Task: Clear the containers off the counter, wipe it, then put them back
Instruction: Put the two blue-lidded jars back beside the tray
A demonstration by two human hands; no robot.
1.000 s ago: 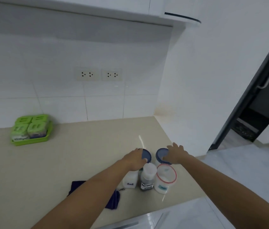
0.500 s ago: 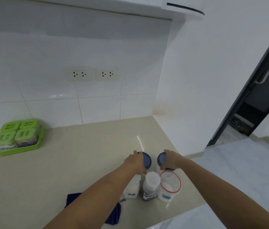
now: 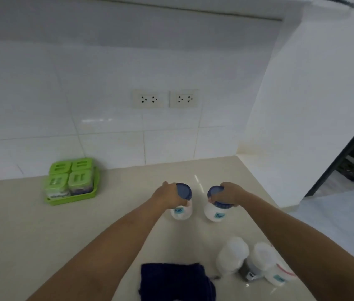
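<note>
A dark blue folded cloth is cut off by the bottom edge. Three blurred white plastic tubs stand beside it on the beige counter, one partly behind the right forearm. Mid-counter, left hand and right hand each curl fingers round one of two blue-lidded white jars. Farthest, a green tray holds four green-lidded boxes.

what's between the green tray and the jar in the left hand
Only bare counter, seen in the head view, from the green tray to the jar the left hand grips.
</note>
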